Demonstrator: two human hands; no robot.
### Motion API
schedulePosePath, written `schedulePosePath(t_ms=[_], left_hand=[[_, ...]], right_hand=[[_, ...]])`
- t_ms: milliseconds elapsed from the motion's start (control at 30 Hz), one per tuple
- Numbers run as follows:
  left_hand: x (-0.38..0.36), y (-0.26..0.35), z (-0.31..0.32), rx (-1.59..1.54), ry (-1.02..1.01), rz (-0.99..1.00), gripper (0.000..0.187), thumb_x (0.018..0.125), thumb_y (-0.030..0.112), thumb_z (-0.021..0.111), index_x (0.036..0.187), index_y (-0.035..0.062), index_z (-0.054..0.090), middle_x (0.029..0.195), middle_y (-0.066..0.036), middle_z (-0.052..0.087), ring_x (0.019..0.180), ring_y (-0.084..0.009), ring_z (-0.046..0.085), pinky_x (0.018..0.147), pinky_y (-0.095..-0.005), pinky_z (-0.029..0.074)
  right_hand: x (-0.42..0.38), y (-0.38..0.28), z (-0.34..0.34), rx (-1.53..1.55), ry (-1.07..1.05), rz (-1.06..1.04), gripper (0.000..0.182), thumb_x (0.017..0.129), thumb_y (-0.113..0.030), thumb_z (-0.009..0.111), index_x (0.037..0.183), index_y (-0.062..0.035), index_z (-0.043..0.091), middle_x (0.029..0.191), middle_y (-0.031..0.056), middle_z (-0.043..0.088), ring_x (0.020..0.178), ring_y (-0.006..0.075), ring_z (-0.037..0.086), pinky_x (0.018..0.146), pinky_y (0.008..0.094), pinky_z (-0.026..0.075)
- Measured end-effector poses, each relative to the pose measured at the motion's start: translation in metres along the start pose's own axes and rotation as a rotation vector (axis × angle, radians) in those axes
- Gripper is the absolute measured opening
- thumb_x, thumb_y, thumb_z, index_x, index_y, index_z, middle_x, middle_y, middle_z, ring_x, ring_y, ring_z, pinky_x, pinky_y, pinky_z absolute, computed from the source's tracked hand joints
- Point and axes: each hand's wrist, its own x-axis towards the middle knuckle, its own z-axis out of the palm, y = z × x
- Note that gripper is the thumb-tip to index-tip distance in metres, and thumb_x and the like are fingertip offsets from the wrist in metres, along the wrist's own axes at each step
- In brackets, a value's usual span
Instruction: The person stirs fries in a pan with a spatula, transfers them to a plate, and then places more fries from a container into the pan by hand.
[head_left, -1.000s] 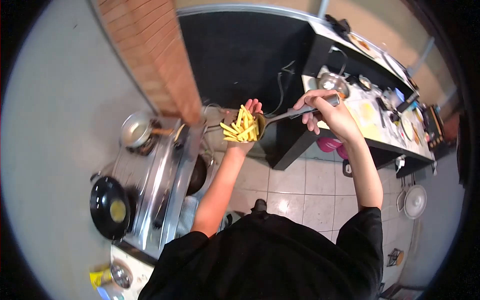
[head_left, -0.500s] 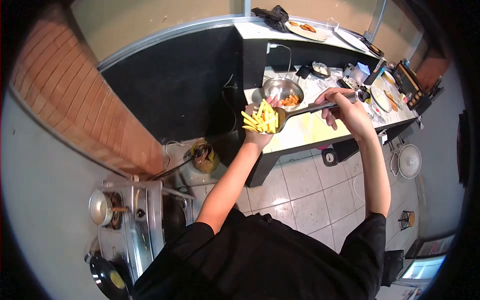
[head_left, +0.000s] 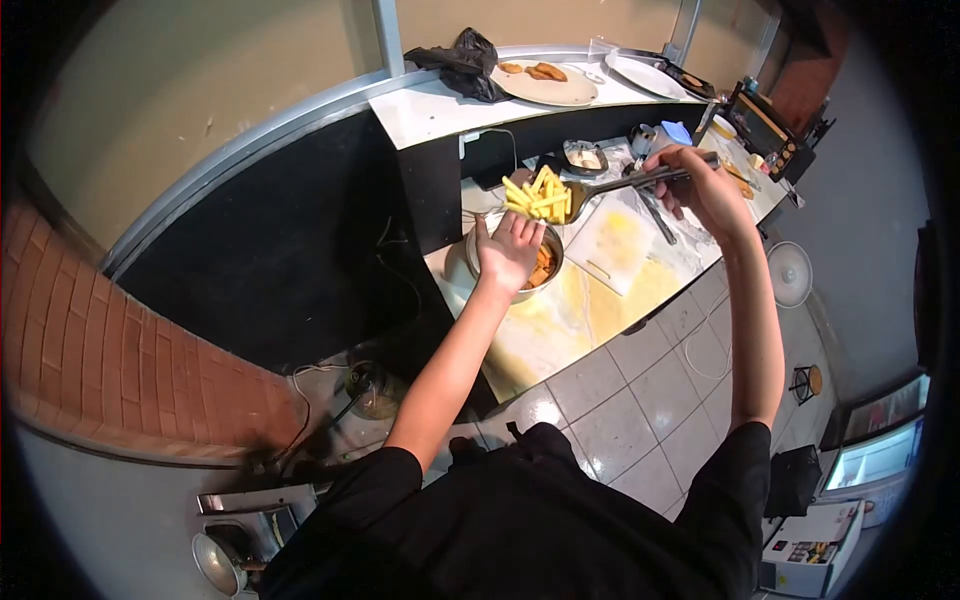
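Head | fries (head_left: 540,197) | on ladle (head_left: 581,201) in right hand (head_left: 703,192) | near left hand (head_left: 510,256)

Fries (head_left: 540,195): yellow, upper middle of the frame
Scoop (head_left: 612,186): dark grey
Bowl (head_left: 559,264): silvery, with orange pieces (head_left: 543,268)
Board (head_left: 598,262): white, smeared yellow
Counter (head_left: 520,352): white, blotched yellow
Plate (head_left: 565,93): cream, upper middle
Bag (head_left: 470,68): black
Bricks (head_left: 150,370): orange-brown, line-patterned, lower left
Tiles (head_left: 590,385): pale grey, dark-gridded
Shirt (head_left: 530,520): black, bottom centre
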Motion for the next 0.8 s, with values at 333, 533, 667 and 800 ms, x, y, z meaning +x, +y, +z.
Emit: schedulePosePath(t_ms=[333,533,667,800], left_hand=[[0.059,0.006,-0.006,0.476,1.115,0.287,0.073,0.102,0.059,0.035,0.142,-0.0012,0.043,0.144,-0.017,0.049,0.133,-0.0314,0.046,0.114,-0.0427,0.036],[0.103,0.014,-0.036,0.834,1.137,0.310,0.055,0.103,0.050,0.042,0.126,0.0012,0.054,0.127,-0.014,0.059,0.118,-0.0265,0.057,0.105,-0.0397,0.044],[0.138,0.023,-0.047,1.464,1.075,0.339,0.039,0.106,0.037,0.043,0.119,0.0033,0.057,0.116,-0.010,0.063,0.106,-0.0203,0.062,0.096,-0.0339,0.048],[0.200,0.050,-0.066,2.623,0.678,0.082,0.025,0.102,0.023,0.051,0.112,0.0027,0.061,0.111,-0.014,0.065,0.099,-0.0254,0.066,0.089,-0.0340,0.050]], right_hand=[[0.155,0.031,-0.106,-0.059,0.000,-0.027,0.033,0.102,-0.025,0.042,0.104,-0.0026,0.067,0.073,0.0046,0.061,0.059,0.0094,0.053,0.053,0.0234,0.041],[0.259,0.024,-0.156,-0.125,-0.099,-0.162,0.033,0.101,-0.026,0.047,0.102,0.0006,0.067,0.070,0.0032,0.058,0.057,0.0090,0.053,0.049,0.0225,0.043],[0.313,0.029,-0.165,-0.124,-0.174,-0.228,0.033,0.099,-0.026,0.050,0.099,0.0020,0.068,0.071,0.0040,0.059,0.059,0.0094,0.056,0.051,0.0220,0.044],[0.354,0.047,-0.170,-0.147,-0.191,-0.257,0.036,0.098,-0.026,0.050,0.100,0.0047,0.068,0.072,0.0059,0.061,0.060,0.0105,0.057,0.052,0.0223,0.045]])
